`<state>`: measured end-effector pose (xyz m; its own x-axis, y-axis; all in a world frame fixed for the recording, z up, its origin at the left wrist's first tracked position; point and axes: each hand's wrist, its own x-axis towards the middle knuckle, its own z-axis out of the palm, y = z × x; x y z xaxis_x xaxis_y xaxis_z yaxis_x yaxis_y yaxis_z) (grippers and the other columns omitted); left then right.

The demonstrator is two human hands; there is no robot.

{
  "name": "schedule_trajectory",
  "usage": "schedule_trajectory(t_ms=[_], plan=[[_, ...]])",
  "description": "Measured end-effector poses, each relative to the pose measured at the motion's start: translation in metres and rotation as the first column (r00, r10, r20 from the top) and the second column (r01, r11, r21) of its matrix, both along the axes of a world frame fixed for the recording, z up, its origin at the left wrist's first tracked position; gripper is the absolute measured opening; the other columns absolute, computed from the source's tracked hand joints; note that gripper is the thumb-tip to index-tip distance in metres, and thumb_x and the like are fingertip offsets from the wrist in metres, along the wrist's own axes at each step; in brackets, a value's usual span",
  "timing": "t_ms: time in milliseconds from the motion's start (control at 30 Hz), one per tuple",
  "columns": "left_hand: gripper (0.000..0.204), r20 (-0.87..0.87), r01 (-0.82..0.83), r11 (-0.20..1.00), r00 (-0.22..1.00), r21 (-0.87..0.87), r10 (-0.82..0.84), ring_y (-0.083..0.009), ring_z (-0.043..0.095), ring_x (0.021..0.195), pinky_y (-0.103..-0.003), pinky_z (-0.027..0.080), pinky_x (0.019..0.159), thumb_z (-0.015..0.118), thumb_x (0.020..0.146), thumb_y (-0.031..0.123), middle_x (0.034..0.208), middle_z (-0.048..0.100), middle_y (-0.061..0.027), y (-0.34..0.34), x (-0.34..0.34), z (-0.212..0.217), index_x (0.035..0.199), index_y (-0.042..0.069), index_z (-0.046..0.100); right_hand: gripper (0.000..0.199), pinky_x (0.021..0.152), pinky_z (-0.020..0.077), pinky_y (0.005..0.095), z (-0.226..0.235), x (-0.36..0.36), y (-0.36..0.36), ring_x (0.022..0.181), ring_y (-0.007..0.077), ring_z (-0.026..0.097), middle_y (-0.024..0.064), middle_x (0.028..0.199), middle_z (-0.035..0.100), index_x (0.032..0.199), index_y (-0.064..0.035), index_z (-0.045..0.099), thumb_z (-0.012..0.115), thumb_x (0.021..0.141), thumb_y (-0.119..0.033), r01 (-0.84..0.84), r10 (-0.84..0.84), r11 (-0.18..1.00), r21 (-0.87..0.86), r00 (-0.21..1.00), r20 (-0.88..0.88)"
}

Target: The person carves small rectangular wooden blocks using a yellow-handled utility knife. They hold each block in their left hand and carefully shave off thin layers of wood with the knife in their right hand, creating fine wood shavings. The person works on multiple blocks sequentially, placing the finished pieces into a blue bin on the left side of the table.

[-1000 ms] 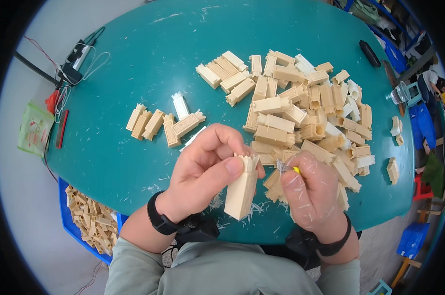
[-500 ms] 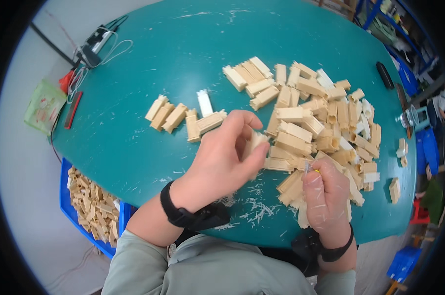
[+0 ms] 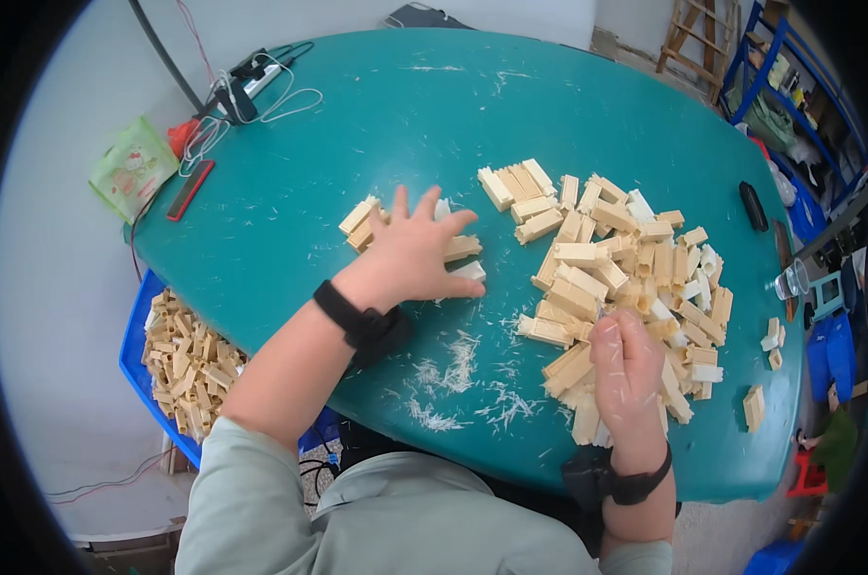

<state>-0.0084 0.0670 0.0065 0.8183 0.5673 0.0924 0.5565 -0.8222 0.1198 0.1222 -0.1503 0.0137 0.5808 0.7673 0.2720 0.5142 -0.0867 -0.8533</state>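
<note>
My left hand (image 3: 410, 244) is spread with fingers apart over a small group of hollow plastic pieces at the left, partly hiding them. A beige piece (image 3: 462, 248) shows beside its fingers, and a white piece (image 3: 469, 272) lies by the thumb. My right hand (image 3: 627, 369) is closed at the near edge of a large heap of beige and white plastic pieces (image 3: 579, 255). A small tool with a thin tip (image 3: 602, 312) pokes out of that fist; the rest of it is hidden by the fingers.
Thin pale shavings (image 3: 439, 383) litter the green table (image 3: 376, 125). A blue bin (image 3: 138, 350) full of similar pieces stands below the left edge. A power strip (image 3: 261, 80) with cables, a red bar (image 3: 191, 190) and a black oblong object (image 3: 753, 206) lie near the edges.
My left hand has moved left from the heap to the small group and opened, and the pale piece it held is out of its fingers. My right hand stays closed near the heap.
</note>
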Motion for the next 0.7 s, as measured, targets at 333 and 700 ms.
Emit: schedule_trajectory(t_ms=[333,700], plan=[[0.059,-0.116,-0.005,0.955,0.993,-0.297,-0.031,-0.0305,0.049,0.106,-0.051,0.038,0.086,0.066,0.07,0.047,0.104,0.055,-0.0118,0.039,-0.029,0.006,0.122,0.025,0.049,0.024,0.058,0.0395,0.0276,-0.007,0.002,-0.002,0.059,0.0155,0.046,0.0091,0.064,0.051,0.08,0.0015,0.054,0.05,0.091,-0.02,-0.011,0.011,1.0,0.002,0.999,-0.033],[0.068,0.01,-0.02,0.997,1.0,-0.075,0.021,-0.0457,0.027,0.125,-0.064,0.026,0.093,0.064,0.068,0.057,0.135,0.028,-0.0224,0.029,-0.051,-0.011,0.128,0.03,0.044,0.025,0.054,0.0352,0.0246,-0.013,0.003,0.002,0.06,0.0087,0.04,0.0019,0.062,0.045,0.079,0.0006,0.052,0.048,0.092,-0.02,-0.025,0.025,1.0,0.001,0.999,-0.045]])
